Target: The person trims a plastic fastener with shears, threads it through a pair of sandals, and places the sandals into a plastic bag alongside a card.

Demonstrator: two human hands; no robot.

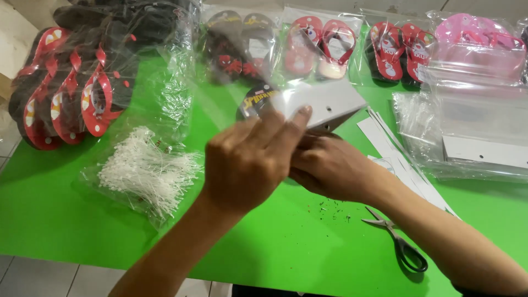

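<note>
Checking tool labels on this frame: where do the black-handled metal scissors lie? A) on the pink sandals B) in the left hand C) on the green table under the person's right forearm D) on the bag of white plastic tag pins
C: the black-handled metal scissors lie flat on the green table, just beneath the right forearm, apart from both hands.
</note>
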